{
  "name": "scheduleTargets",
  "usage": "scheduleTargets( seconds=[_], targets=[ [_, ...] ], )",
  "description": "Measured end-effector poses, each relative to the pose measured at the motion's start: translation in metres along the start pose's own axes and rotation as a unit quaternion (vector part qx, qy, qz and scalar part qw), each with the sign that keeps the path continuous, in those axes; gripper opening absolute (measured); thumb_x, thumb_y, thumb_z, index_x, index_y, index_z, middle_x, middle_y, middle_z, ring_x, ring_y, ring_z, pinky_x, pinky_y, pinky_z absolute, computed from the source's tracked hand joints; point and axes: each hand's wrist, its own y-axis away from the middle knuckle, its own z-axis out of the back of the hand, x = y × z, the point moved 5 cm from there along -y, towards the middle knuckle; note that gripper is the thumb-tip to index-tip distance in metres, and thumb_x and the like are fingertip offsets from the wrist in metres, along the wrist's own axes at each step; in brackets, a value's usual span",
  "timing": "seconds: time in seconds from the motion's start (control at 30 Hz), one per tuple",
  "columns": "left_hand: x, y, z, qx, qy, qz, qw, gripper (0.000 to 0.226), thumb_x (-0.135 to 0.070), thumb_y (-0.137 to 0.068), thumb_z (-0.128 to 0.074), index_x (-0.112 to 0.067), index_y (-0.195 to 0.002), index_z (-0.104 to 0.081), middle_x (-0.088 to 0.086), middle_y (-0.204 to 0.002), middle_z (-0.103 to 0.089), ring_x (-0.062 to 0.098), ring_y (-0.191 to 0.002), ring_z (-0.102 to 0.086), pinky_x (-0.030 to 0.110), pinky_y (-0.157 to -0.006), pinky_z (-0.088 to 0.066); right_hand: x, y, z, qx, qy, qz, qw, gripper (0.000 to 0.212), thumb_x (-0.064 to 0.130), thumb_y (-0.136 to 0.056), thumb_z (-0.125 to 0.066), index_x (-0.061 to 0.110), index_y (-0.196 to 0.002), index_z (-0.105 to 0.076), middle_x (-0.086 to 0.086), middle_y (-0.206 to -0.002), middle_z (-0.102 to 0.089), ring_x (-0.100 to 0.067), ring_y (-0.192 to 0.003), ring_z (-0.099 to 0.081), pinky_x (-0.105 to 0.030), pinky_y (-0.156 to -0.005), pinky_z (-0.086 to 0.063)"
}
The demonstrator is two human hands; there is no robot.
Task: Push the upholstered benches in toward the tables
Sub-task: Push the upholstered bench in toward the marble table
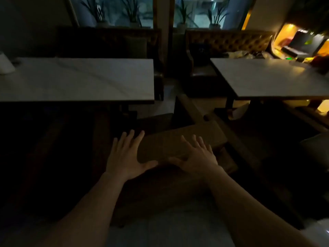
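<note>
The room is dark. A brown upholstered bench back (183,139) stands in front of me, turned at an angle, in the gap between two white tables. My left hand (127,155) is spread flat at the bench's left end, fingers apart. My right hand (197,155) lies flat on the top of the bench back, fingers apart too. The left table (76,79) is ahead on the left. The right table (267,77) is ahead on the right. The bench's seat below my hands is lost in shadow.
Tufted booth seats (229,41) line the far wall under windows with potted plants (215,18). A lit counter with clutter (300,45) glows at the far right. A white object (5,65) sits on the left table's far corner. Pale floor (169,229) shows near my body.
</note>
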Motion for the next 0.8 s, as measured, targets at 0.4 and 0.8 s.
scheduleTargets(
  seconds=[0.4,0.8],
  targets=[
    [-0.001,0.024,-0.139,0.003,-0.010,-0.002,1.000,0.107,-0.095,-0.069,-0.031,-0.041,-0.153,0.009,0.001,-0.162,0.024,0.024,-0.145,0.029,0.051,-0.121,0.005,-0.041,-0.009,-0.116,0.113,0.018,0.002,0.993,0.109,0.093,-0.071,-0.038,0.039,-0.157,0.003,-0.005,-0.167,0.009,-0.028,-0.153,0.013,-0.055,-0.124,-0.003],
    [0.027,0.066,-0.213,-0.006,-0.003,0.037,0.999,0.105,-0.075,-0.074,-0.058,-0.028,-0.156,-0.013,0.005,-0.163,-0.017,0.025,-0.150,-0.006,0.046,-0.122,-0.006,-0.047,-0.036,-0.170,0.078,0.042,0.022,0.996,0.110,0.070,-0.080,-0.061,0.038,-0.156,0.012,-0.009,-0.164,0.021,-0.030,-0.150,0.024,-0.055,-0.124,-0.003]
  ],
)
